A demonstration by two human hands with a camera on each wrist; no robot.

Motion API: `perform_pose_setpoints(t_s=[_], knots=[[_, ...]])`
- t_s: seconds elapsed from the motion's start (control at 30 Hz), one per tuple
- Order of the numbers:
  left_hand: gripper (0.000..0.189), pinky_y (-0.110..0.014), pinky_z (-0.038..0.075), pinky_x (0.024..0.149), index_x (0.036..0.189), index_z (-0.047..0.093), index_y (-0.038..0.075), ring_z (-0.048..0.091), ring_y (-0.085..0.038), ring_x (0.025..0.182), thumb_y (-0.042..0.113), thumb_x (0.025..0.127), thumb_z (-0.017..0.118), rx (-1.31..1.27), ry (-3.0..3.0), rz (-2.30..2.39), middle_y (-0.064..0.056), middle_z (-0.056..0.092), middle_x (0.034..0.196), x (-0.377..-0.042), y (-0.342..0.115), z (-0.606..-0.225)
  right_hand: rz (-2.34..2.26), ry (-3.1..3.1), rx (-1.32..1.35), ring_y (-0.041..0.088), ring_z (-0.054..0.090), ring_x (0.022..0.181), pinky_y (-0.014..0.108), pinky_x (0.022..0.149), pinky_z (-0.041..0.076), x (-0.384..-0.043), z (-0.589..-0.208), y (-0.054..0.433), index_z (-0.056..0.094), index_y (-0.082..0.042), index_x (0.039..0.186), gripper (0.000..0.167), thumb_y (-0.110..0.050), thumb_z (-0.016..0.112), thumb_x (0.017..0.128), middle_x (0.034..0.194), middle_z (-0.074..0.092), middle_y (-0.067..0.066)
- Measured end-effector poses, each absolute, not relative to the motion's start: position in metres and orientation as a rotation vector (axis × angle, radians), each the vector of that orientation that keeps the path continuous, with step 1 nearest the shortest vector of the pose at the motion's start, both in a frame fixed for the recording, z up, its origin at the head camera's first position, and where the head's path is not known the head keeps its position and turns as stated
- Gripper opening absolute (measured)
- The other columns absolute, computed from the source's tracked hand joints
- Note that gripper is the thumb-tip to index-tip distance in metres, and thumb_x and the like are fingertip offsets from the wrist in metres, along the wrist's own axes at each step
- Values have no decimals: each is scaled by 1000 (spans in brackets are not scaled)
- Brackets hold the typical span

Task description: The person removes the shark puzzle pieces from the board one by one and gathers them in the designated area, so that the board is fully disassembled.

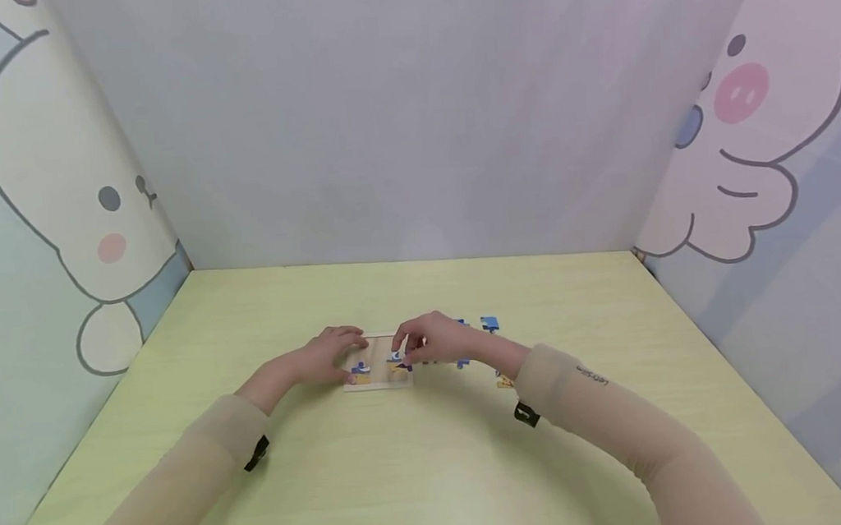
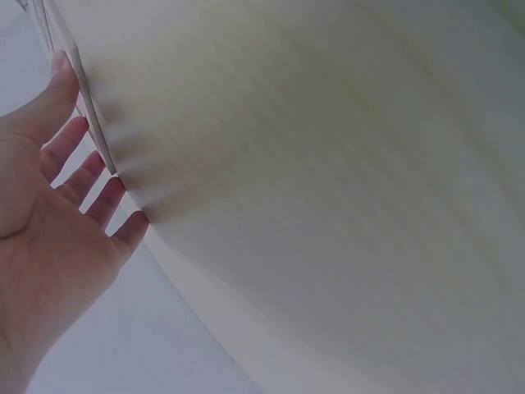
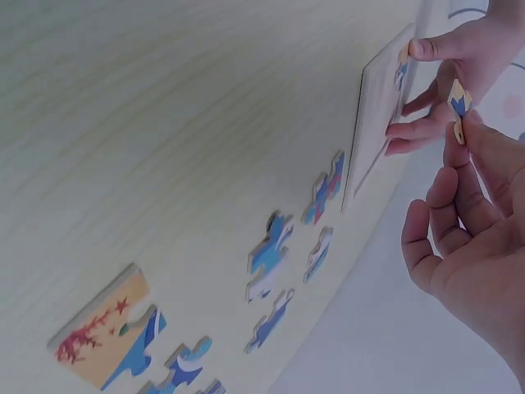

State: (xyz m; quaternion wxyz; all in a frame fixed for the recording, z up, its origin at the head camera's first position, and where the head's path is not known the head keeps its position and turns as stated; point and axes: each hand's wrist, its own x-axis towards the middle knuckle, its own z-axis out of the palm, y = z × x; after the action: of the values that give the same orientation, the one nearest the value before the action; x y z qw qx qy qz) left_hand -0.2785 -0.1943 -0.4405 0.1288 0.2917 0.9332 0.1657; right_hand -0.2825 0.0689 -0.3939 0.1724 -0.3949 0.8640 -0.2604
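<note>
A shallow wooden puzzle tray [image 1: 378, 358] lies on the table between both hands. My left hand [image 1: 324, 358] rests at its left side, thumb near the front corner and fingers spread along the edge; the left wrist view shows these fingertips [image 2: 82, 168] at the rim. In the tray's front left corner sits a puzzle piece [image 1: 360, 369] in blue and yellow. Over the tray's right part, my right hand [image 1: 437, 337] pinches another puzzle piece [image 3: 459, 103] between thumb and index finger. That piece is tilted, and the right wrist view shows it apart from the tray.
Several loose puzzle pieces [image 3: 269, 254] lie right of the tray. Among them is a corner piece [image 3: 102, 328] with red coral on sand. A blue piece [image 1: 489, 323] lies toward the back. Grey and cartoon-printed panels [image 1: 394, 116] enclose the yellow table [image 1: 378, 480].
</note>
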Motion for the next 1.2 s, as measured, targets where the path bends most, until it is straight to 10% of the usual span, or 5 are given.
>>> perform_pose_setpoints(t_s=[1.2], knots=[[60, -61, 22, 107, 137, 47, 8, 23, -41, 137, 23, 84, 71, 867, 2688, 542, -16, 31, 150, -272, -194, -437, -712, 2502, -944, 10, 55, 73, 24, 66, 49, -267, -418, 163, 66, -20, 96, 11, -13, 68, 87, 79, 62, -9]])
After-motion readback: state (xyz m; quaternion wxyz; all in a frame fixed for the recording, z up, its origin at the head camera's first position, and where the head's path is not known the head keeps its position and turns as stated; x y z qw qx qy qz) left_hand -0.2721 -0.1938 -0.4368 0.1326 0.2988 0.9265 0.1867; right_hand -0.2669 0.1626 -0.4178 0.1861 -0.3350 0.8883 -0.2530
